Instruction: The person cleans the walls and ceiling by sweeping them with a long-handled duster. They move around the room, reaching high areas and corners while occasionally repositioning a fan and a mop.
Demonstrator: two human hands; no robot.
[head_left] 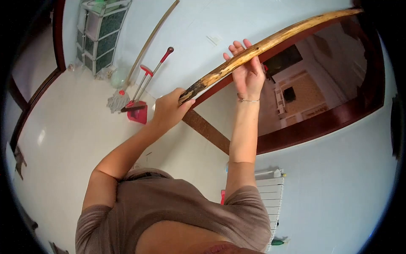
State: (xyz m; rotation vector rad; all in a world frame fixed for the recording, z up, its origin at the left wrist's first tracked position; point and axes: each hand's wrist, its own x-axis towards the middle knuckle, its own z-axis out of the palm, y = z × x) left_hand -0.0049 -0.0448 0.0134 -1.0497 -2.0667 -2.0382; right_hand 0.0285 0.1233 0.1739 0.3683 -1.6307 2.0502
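Note:
A long wooden pole (292,34), pale brown with dark knots and a blackened near end, slants up from the middle of the head view to its upper right edge. My left hand (170,109) is closed around the dark end. Farther along, my right hand (248,73) supports the pole loosely, its thumb on the near side and its fingertips showing beyond. A thin bracelet (247,100) circles the right wrist. The pole's far tip reaches the dark rim of the view, so what it touches there cannot be told.
A dark red door frame (321,131) surrounds an opening into another room, just behind the pole. Against the pale wall stand a mop (118,101), a long-handled red dustpan (138,115) with a brush, and a shelf rack (101,38). A white radiator (270,199) is at lower right.

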